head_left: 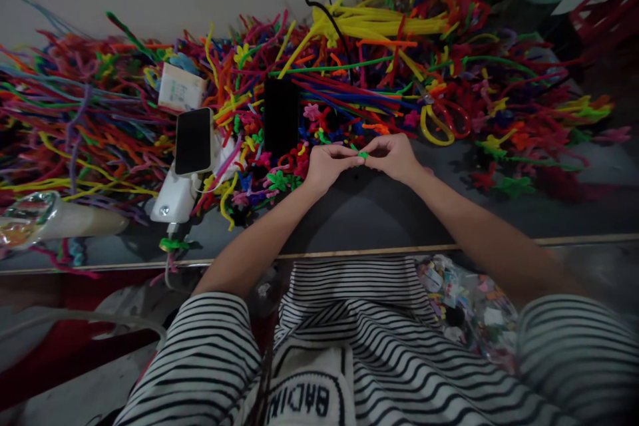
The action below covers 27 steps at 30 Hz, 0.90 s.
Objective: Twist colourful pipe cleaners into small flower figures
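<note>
My left hand (329, 165) and my right hand (395, 156) meet above the dark tabletop, fingers pinched together. Between their fingertips is a small green pipe cleaner piece (363, 155), gripped from both sides; its exact shape is mostly covered by the fingers. Just beyond the hands lie small pipe cleaner flowers, among them a pink one (312, 112). A green pipe cleaner flower (279, 180) rests left of my left hand. Scissors (439, 121) with yellow and red handles lie beyond my right hand, on the pile's edge.
Loose coloured pipe cleaners (124, 126) heap along the table's back. A black phone (281, 116) lies at the middle; a second phone (194, 141) rests by a white power bank (173, 196) with a cable. A plastic cup (80, 219) lies sideways at left. A bag of scraps (474, 309) sits below the table edge.
</note>
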Available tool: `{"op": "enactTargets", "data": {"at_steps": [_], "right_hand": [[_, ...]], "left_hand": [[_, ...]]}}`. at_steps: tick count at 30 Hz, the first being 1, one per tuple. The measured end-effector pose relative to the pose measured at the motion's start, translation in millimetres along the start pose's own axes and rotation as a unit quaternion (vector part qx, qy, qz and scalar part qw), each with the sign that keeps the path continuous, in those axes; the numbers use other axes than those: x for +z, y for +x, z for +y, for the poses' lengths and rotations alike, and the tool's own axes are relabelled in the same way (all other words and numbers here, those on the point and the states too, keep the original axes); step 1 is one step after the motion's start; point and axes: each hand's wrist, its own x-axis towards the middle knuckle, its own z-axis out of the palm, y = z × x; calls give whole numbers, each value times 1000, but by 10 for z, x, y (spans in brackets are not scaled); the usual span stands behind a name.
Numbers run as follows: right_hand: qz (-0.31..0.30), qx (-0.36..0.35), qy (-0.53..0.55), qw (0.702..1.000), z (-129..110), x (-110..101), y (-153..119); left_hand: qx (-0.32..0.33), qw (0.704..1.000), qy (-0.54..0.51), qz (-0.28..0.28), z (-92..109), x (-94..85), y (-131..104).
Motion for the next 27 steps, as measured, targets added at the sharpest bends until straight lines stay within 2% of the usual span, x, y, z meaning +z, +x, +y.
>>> {"op": "enactTargets", "data": {"at_steps": [2, 5, 8, 12, 17, 19, 21, 24, 27], "right_hand": [[15, -8, -5, 1000, 36, 23, 12], [47, 18, 15, 999, 65, 70, 40], [83, 28, 35, 996, 62, 122, 63], [83, -29, -25, 996, 44, 140, 48], [80, -122, -145, 979, 22, 68, -14], [74, -147, -195, 967, 14, 41, -27], [73, -142, -206, 965, 11, 26, -27], [65, -81, -135, 985, 22, 18, -3], [32, -6, -18, 999, 41, 4, 45]], "left_hand": [[12, 1000, 3, 9, -22, 3, 9], [31, 999, 4, -7, -37, 20, 20], [82, 996, 34, 4, -23, 41, 6], [162, 976, 128, 70, 13, 45, -46], [255, 926, 272, 59, 30, 20, -97], [255, 923, 281, 61, 37, 13, -107], [234, 936, 253, 68, 49, 9, -107], [180, 970, 153, 54, 62, -5, -76], [100, 995, 29, -1, 49, -37, -10]]}}
